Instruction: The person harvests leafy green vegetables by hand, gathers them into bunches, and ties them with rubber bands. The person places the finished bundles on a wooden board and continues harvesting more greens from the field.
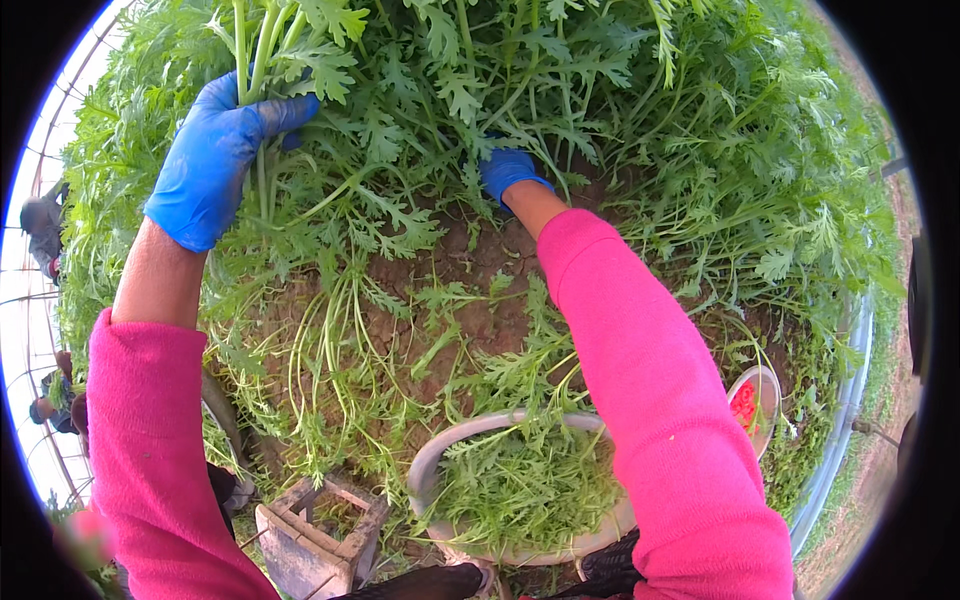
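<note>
My left hand (214, 154), in a blue glove, is at the upper left, closed around a bunch of leafy green stems (259, 56) that look like crown daisy greens. The stems rise past the thumb, and their lower ends show below the fist. My right hand (514, 172), also gloved in blue, reaches low into the standing greens (570, 82) at the edge of the bare soil (465, 262). Leaves cover its fingers, so whether they grip any stem is hidden. Loose cut stems (330, 337) lie on the ground between my arms.
Before my feet stands a round tub (431, 465) full of loose leaves. Left of it is a block-like stool frame (330, 551). A small bowl (766, 405) with red pieces sits at the right, near a pale plastic edge (844, 405). Other people (41, 221) are at far left.
</note>
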`<state>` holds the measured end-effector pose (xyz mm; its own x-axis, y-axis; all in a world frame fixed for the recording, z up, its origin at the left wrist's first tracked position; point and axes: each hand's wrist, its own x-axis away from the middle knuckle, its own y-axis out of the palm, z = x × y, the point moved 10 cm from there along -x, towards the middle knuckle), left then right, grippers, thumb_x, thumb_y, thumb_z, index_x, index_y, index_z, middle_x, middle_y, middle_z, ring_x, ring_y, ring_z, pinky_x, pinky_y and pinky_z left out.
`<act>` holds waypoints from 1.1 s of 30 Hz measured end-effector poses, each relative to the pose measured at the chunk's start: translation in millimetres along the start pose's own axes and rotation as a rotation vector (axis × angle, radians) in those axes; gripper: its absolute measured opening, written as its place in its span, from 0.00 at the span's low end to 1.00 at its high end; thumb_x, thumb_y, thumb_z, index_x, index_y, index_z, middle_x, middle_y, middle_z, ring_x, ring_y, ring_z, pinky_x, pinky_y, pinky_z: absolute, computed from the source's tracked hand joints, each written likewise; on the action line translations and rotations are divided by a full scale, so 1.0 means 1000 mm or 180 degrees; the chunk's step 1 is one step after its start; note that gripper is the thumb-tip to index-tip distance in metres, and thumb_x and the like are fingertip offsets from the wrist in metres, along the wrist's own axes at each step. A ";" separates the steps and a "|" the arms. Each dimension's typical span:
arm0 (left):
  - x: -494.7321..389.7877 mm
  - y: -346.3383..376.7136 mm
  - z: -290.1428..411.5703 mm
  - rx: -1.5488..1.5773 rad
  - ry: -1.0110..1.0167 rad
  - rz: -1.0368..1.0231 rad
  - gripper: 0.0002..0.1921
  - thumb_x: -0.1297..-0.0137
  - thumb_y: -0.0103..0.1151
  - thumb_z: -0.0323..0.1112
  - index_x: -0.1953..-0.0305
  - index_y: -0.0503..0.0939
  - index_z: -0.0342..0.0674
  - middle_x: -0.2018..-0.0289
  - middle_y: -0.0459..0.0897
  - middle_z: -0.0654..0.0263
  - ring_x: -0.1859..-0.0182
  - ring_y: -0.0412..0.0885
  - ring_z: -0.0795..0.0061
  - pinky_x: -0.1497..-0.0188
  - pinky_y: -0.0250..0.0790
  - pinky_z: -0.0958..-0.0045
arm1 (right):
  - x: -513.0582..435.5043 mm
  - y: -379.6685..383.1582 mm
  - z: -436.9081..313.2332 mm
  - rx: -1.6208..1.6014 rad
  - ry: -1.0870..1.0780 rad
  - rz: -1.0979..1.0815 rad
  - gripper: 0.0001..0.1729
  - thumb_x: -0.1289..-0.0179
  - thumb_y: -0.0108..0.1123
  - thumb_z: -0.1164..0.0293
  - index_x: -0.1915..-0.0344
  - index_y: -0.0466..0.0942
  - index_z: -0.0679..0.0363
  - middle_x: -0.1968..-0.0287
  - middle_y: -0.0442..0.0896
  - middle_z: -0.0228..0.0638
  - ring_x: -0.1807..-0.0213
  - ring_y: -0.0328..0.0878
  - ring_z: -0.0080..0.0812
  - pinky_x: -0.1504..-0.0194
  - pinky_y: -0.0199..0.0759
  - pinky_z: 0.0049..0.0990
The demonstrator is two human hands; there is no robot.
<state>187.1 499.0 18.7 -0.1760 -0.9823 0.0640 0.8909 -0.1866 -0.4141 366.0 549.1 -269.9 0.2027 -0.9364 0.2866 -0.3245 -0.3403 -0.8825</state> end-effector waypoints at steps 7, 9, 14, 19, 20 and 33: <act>0.001 0.004 -0.003 0.0139 -0.0041 -0.0089 0.15 0.39 0.64 0.30 0.50 0.78 0.38 0.59 0.84 0.69 0.61 0.79 0.82 0.61 0.75 0.78 | -0.002 0.004 -0.008 -0.0142 -0.0428 -0.0018 0.19 0.35 0.50 0.65 0.49 0.78 0.61 0.47 0.80 0.49 0.47 0.79 0.49 0.45 0.72 0.42; 0.002 0.004 -0.003 0.0240 -0.0082 -0.0146 0.15 0.40 0.64 0.29 0.51 0.78 0.38 0.59 0.84 0.68 0.60 0.80 0.82 0.61 0.75 0.77 | 0.005 0.001 -0.006 -0.0057 -0.0555 -0.0318 0.19 0.38 0.55 0.65 0.50 0.78 0.61 0.50 0.82 0.49 0.49 0.80 0.49 0.47 0.73 0.42; 0.004 0.002 -0.003 0.0095 -0.0146 0.0041 0.15 0.39 0.64 0.29 0.51 0.78 0.38 0.58 0.84 0.67 0.61 0.81 0.81 0.60 0.77 0.77 | 0.031 -0.005 -0.019 0.0226 -0.0844 -0.0385 0.19 0.44 0.62 0.67 0.53 0.80 0.62 0.55 0.84 0.50 0.52 0.82 0.49 0.50 0.75 0.40; 0.007 0.008 0.002 0.0173 -0.0092 -0.0026 0.16 0.39 0.64 0.29 0.50 0.77 0.38 0.58 0.84 0.67 0.61 0.81 0.79 0.61 0.78 0.75 | 0.029 0.005 -0.020 -0.0196 -0.0295 -0.0281 0.19 0.35 0.46 0.65 0.49 0.79 0.59 0.46 0.80 0.47 0.45 0.79 0.48 0.45 0.72 0.43; 0.007 0.009 0.002 0.0181 -0.0107 -0.0038 0.16 0.39 0.63 0.29 0.50 0.77 0.38 0.58 0.84 0.66 0.61 0.81 0.79 0.61 0.78 0.75 | 0.028 0.005 -0.016 -0.0163 -0.0174 -0.0211 0.20 0.34 0.46 0.67 0.48 0.79 0.58 0.44 0.79 0.46 0.44 0.78 0.48 0.44 0.71 0.44; 0.024 0.014 0.010 0.0435 -0.0173 -0.0066 0.16 0.38 0.61 0.29 0.48 0.77 0.39 0.57 0.86 0.66 0.62 0.83 0.81 0.64 0.76 0.78 | 0.083 -0.044 0.004 0.0262 -0.0966 -0.0175 0.15 0.41 0.56 0.69 0.57 0.80 0.64 0.57 0.84 0.52 0.55 0.81 0.53 0.54 0.75 0.41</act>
<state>199.6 472.3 23.1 -0.1753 -0.9770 0.1218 0.9367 -0.2035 -0.2849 401.4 486.4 -208.6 0.4881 -0.8443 0.2214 -0.2320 -0.3700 -0.8996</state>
